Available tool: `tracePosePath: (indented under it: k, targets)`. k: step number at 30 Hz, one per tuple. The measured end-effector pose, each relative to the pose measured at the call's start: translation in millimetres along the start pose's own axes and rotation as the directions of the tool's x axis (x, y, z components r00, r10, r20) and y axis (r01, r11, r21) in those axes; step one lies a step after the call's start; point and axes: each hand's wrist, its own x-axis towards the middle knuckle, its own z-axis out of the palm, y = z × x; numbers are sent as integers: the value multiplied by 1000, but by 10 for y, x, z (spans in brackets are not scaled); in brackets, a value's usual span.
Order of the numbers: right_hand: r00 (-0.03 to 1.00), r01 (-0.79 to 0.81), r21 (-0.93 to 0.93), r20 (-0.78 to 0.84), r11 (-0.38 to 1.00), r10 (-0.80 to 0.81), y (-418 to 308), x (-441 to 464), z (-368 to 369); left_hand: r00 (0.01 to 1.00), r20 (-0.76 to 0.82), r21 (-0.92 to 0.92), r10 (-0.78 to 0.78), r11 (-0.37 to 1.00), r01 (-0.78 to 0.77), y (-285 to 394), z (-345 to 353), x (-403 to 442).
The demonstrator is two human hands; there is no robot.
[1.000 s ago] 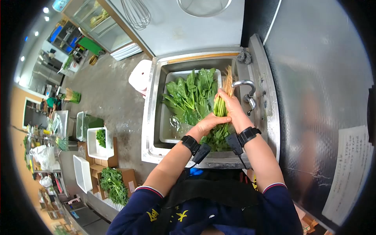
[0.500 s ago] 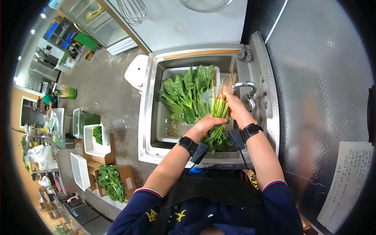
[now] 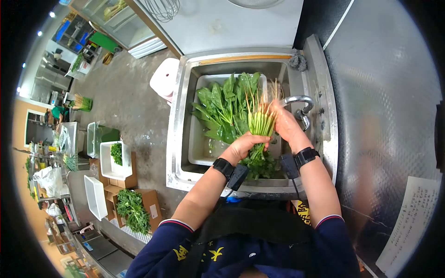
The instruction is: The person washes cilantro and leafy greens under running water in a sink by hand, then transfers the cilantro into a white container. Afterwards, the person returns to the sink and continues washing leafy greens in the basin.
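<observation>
My left hand [image 3: 250, 143] is closed around the stems of a bunch of leafy greens [image 3: 262, 123] over the sink. The bunch's thin pale roots point away from me, and its leaves hang down towards the near side. My right hand [image 3: 287, 124] is beside the root end, close under the curved faucet [image 3: 299, 99]; its fingers are blurred and partly hidden. Wet, broad-leaved greens [image 3: 222, 109] lie in a white tub [image 3: 198, 155] inside the metal sink [image 3: 174, 162], left of the bunch.
Wooden sticks [image 3: 245, 59] and a steel-wool scrubber [image 3: 298, 60] lie along the sink's far edge. A white stool [image 3: 164, 78] stands left of the sink. Further left are white bins [image 3: 95, 197] and a cardboard box [image 3: 150, 204] with greens. A metal wall [image 3: 380, 106] rises on the right.
My right hand has shifted slightly right, away from the stems and near the roots. The roots now fan out more visibly, and a clear smear beside them has gone. The whole view has shifted slightly.
</observation>
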Motion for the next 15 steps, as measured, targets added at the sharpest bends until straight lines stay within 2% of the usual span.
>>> tracePosePath:
  k: [1,2,3,5,7,9,11,13,15]
  targets:
    - [994,46,-80,100,996,-37,-68,-60,54,999,45,6,-24,1000,24,20,-21,11]
    - [994,102,-182,67,978,-91,15,6,24,997,64,42,-41,998,38,13,-9,15]
    - [993,102,-180,68,978,-91,75,58,32,997,62,43,-42,998,39,-3,-8,30]
    - [988,140,-156,-44,978,-148,174,161,35,997,74,111,-25,994,17,-43,-2,74]
    - [980,156,-210,-89,965,-178,179,151,65,998,33,108,-52,993,48,-55,39,70]
    - [980,43,-81,-191,996,-58,133,163,43,998,63,174,-23,985,11,-76,14,75]
    - [996,-76,-60,-59,995,73,-152,3,67,996,72,138,-47,990,37,-32,12,49]
    - [996,39,-305,91,952,-11,-153,-65,21,993,89,94,-79,993,70,-36,34,41]
    - [995,51,-304,97,951,-23,-156,-117,-2,978,105,158,-179,974,161,-2,48,70]
